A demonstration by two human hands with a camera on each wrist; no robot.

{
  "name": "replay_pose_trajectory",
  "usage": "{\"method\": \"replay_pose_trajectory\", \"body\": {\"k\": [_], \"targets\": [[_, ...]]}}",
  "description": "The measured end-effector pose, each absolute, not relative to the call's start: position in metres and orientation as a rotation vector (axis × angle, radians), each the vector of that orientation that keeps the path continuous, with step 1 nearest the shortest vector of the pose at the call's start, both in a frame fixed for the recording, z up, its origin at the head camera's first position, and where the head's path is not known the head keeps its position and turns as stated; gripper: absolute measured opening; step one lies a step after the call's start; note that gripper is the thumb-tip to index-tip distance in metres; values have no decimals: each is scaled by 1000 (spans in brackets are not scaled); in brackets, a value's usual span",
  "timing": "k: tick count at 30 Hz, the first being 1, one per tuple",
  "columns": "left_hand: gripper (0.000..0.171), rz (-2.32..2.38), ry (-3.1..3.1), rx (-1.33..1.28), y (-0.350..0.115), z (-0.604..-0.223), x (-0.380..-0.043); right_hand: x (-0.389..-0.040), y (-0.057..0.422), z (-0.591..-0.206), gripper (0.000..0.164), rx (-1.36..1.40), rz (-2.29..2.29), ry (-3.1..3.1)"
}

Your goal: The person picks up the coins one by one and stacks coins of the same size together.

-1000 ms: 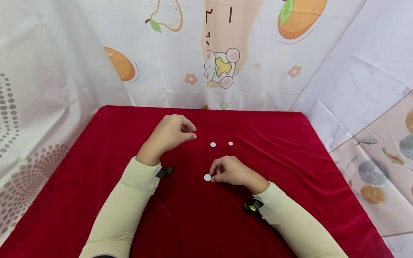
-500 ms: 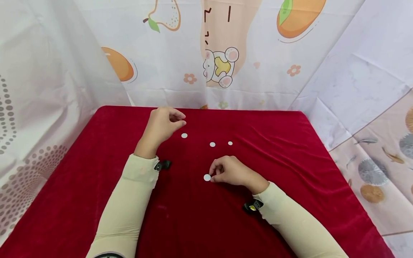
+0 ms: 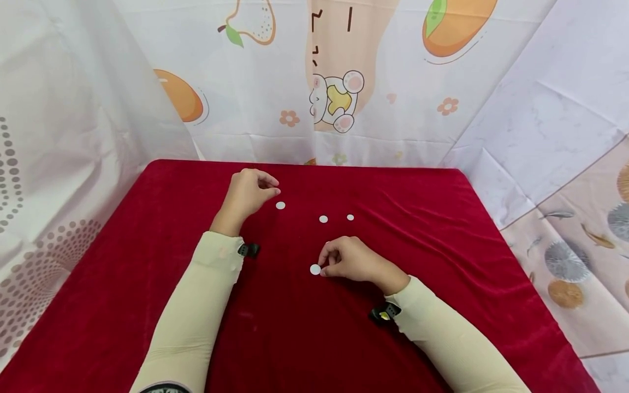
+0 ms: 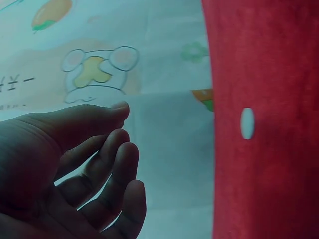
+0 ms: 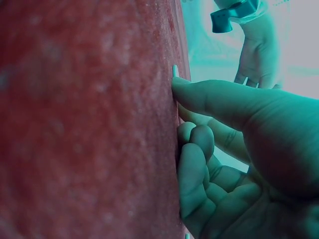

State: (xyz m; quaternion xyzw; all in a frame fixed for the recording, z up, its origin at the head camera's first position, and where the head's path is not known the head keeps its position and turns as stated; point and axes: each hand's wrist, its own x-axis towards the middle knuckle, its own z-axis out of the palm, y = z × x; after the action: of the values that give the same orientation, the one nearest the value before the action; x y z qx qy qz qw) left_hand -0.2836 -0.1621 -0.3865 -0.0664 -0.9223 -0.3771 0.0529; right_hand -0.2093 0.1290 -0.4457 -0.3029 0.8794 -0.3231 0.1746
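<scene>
With our right hand [image 3: 356,263] we pinch a flat, round white disc [image 3: 315,269] by its edge, near the middle of the red cloth-covered table [image 3: 275,344]. Our left hand [image 3: 244,192], released and loosely curled, hovers near a second white disc [image 3: 280,206], towards the table's far edge. Two more white discs [image 3: 323,219] lie between our right hand and that edge.

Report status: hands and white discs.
Left hand empty, by leftmost disc. Right hand at front disc, pinch unclear. No obstruction seen.
</scene>
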Motion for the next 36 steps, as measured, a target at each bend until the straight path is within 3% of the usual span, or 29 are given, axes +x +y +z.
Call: {"method": "replay_pose_trajectory", "body": {"k": [14, 36], "targets": [[22, -1173, -2883, -120, -161, -422, -300, -211, 130, -447, 14, -853, -909, 2500], [29, -1240, -3044, -53, -161, -440, -304, -209, 130, -446, 13, -855, -930, 2482]]}}
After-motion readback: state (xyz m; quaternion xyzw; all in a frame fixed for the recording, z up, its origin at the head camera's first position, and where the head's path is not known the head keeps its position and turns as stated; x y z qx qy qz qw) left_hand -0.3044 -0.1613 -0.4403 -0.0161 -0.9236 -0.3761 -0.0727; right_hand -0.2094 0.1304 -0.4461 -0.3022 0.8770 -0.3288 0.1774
